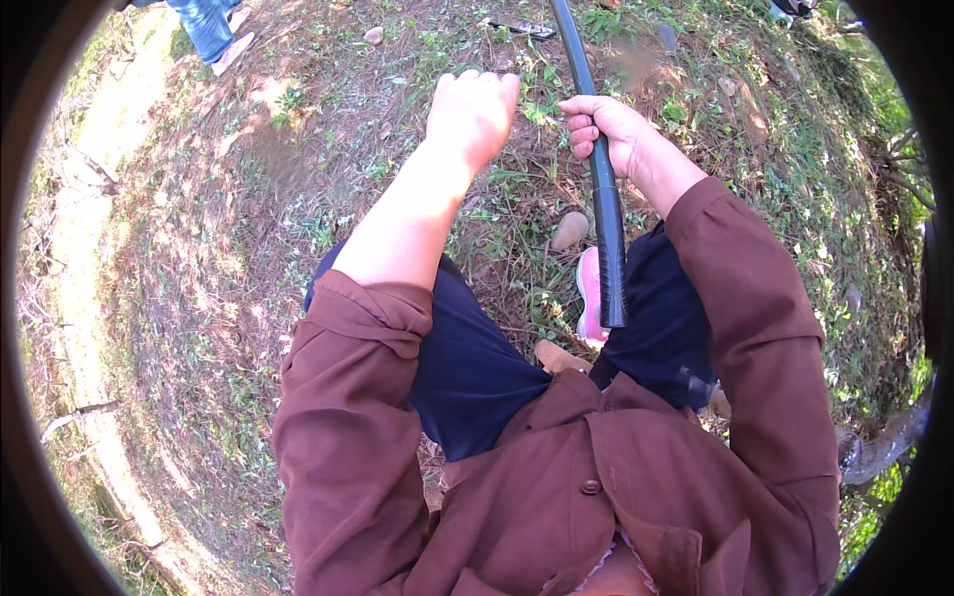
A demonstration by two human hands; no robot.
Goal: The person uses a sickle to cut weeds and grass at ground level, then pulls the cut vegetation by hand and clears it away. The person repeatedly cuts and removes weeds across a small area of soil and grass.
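My right hand (607, 134) is wrapped around a dark green pole (574, 56) just above its black handle sleeve (610, 253). The pole runs from the top edge of the view down between my knees, and its blunt lower end covers part of a pink shoe (589, 290). My left hand (475, 115) is a fist to the left of the pole, apart from it, with its back towards me. Its fingertips are hidden, and nothing shows sticking out of it. Both forearms reach forward over the ground.
A flat dark phone-like object (529, 30) lies on the grassy, needle-strewn ground (298, 223). A rounded stone (570, 231) sits between my feet. At the upper left stands another person in jeans (201, 30). Branches (887, 447) border the right side.
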